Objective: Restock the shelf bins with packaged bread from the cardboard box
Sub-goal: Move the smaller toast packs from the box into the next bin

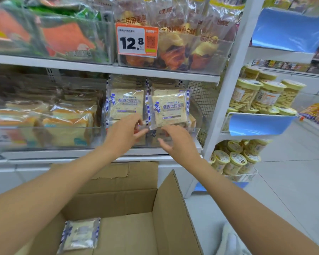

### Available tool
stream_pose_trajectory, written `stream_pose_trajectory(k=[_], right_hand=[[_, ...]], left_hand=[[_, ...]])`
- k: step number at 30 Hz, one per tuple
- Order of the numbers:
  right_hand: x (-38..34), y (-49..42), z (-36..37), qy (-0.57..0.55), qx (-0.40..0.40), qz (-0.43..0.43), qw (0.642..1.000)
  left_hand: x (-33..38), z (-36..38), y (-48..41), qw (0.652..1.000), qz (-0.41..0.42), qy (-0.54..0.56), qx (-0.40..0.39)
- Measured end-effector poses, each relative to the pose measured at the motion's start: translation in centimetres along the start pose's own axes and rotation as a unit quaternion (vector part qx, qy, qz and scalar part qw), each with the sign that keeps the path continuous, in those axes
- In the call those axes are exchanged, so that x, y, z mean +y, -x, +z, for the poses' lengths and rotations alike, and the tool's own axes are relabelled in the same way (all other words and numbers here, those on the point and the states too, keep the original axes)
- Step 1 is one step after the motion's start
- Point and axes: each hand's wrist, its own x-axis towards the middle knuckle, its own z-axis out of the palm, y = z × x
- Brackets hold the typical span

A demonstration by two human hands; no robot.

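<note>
A packaged quinoa toast bread [168, 109] stands upright at the front right of the clear shelf bin [193, 132], in front of more such packs. My left hand [125, 134] pinches its lower left corner between thumb and fingers. My right hand [178, 142] touches its bottom edge with its fingertips, thumb spread away. A second row of the same bread [126, 103] stands to the left in the bin. Below my arms is the open cardboard box [136, 203], with one bread pack [80, 234] lying flat in its left part.
To the left, a bin of sliced loaves [44, 124]. The upper shelf carries croissant bags [175, 50] and a 12.8 price tag [136, 40]. A white shelf post [226, 85] stands to the right, with snack jars [261, 94] beyond it and floor [293, 181] further right.
</note>
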Motion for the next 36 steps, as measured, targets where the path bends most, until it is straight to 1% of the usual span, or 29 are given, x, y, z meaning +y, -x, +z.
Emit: stream_pose_trajectory(k=[2, 5, 7, 10, 12, 14, 15, 17, 20, 23, 26, 31, 33, 36], right_hand=[[-1.9, 1.8, 0.9, -0.033, -0.066, 0.033, 0.997], [-4.5, 4.2, 3.0, -0.052, -0.142, 0.051, 0.987], [-5.2, 4.6, 4.5, -0.036, -0.149, 0.046, 0.987], [-5.9, 4.2, 4.5, -0.062, -0.112, 0.077, 0.989], [-7.3, 5.4, 4.1, -0.091, -0.163, 0.039, 0.982], [-8.8, 7.3, 4.3, -0.108, -0.220, -0.012, 0.970], [-9.2, 8.0, 4.6, -0.115, -0.242, -0.019, 0.963], [-9.4, 8.7, 5.8, -0.120, -0.266, 0.001, 0.956], [-9.7, 9.1, 8.2, -0.136, -0.296, 0.061, 0.943], [-9.9, 10.2, 11.5, -0.151, -0.349, 0.079, 0.921], [-9.7, 11.7, 15.3, -0.149, -0.411, 0.070, 0.897], [-10.3, 14.2, 22.6, -0.152, -0.531, 0.036, 0.833], [-10.9, 14.9, 25.7, -0.157, -0.561, 0.037, 0.812], [-11.9, 15.9, 29.2, -0.182, -0.567, 0.034, 0.803]], left_hand=[[-1.4, -0.7, 3.4, 0.995, -0.069, 0.044, -0.049], [-4.8, -1.6, 9.2, 0.982, -0.144, 0.044, -0.110], [-6.0, -1.3, 11.5, 0.970, -0.186, 0.066, -0.144], [-4.8, 0.2, 11.5, 0.943, -0.253, 0.162, -0.142], [-4.5, 0.9, 11.2, 0.937, -0.264, 0.180, -0.141], [-5.4, 0.7, 12.1, 0.940, -0.254, 0.156, -0.167], [-5.9, 0.4, 12.9, 0.939, -0.252, 0.143, -0.184], [-7.0, 0.0, 15.1, 0.936, -0.254, 0.124, -0.211], [-8.2, -0.1, 18.7, 0.921, -0.290, 0.119, -0.230], [-10.6, 0.1, 21.8, 0.903, -0.334, 0.115, -0.245], [-13.4, 0.9, 24.5, 0.889, -0.368, 0.104, -0.250], [-16.5, 3.4, 28.8, 0.858, -0.424, 0.134, -0.257], [-17.9, 4.4, 30.1, 0.840, -0.460, 0.156, -0.243], [-18.7, 4.8, 31.0, 0.831, -0.485, 0.159, -0.220]])
